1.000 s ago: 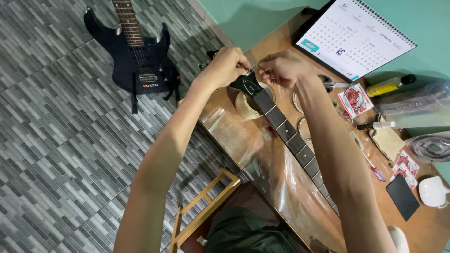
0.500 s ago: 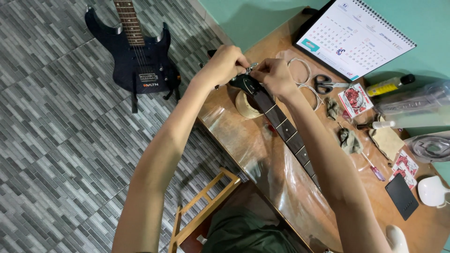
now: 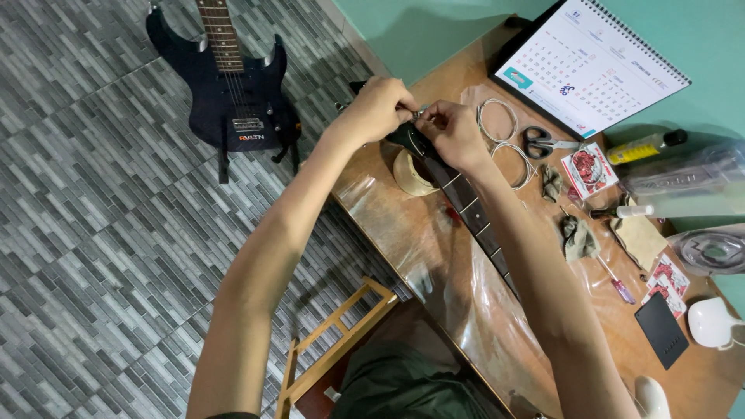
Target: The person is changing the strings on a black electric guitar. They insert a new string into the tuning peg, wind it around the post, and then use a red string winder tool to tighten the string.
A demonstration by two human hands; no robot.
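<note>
A guitar neck (image 3: 473,213) is lying along the wooden table (image 3: 403,233), its dark headstock (image 3: 410,140) pointing toward the far edge and resting over a pale rounded support (image 3: 410,174). Both hands are meeting at that headstock. The left hand (image 3: 380,109) is reaching in from the floor side with the forearm stretched long and the wrist bent slightly down, fingers curled tight and pinching a small metal part at the headstock's tip. The right hand (image 3: 452,133) is coming in along the neck, its forearm lying above the fretboard and hiding part of it, fingers folded closed around the headstock edge with thumb and forefinger nipping at the same small metal part; exactly what that part is cannot be made out. Just beyond the right hand, two coiled strings (image 3: 500,132) are lying on the table, with black-handled scissors (image 3: 543,142) beside them and a spiral-bound desk calendar (image 3: 590,66) standing behind. Further along are sitting a red and white packet (image 3: 590,168), a crumpled grey cloth (image 3: 578,237) and a small screwdriver (image 3: 617,285). On the grey tiled floor (image 3: 93,233), well apart from the table, a dark electric guitar (image 3: 233,93) is standing upright.
</note>
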